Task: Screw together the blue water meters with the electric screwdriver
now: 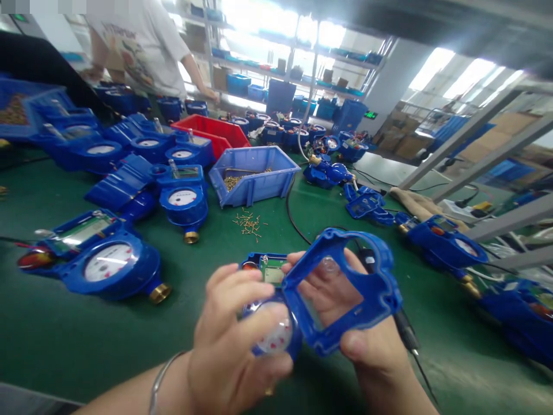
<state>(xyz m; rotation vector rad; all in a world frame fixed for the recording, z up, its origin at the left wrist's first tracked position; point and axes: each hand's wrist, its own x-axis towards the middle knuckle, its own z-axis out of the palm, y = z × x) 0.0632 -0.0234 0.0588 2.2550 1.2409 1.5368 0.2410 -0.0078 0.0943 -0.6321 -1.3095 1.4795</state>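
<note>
My right hand [375, 346] holds a blue plastic cover frame [367, 282], tilted, its fingers showing through the rectangular opening. Just left of it, my left hand [233, 334] is curled over a blue water meter [295, 328], with fingers across its round white dial [276, 331]. Above the dial, a green circuit board with a small display [273, 274] shows in the meter's open housing. Part of the meter is hidden by my left hand. A black electric screwdriver [404, 328] lies behind my right wrist.
Several blue meters [108, 262] stand at the left. A light blue bin of screws [259, 187], a red bin [211, 131] and a loose pile of screws [249, 223] are ahead. More meters [449, 239] line the right. Across the table stands a person [138, 46].
</note>
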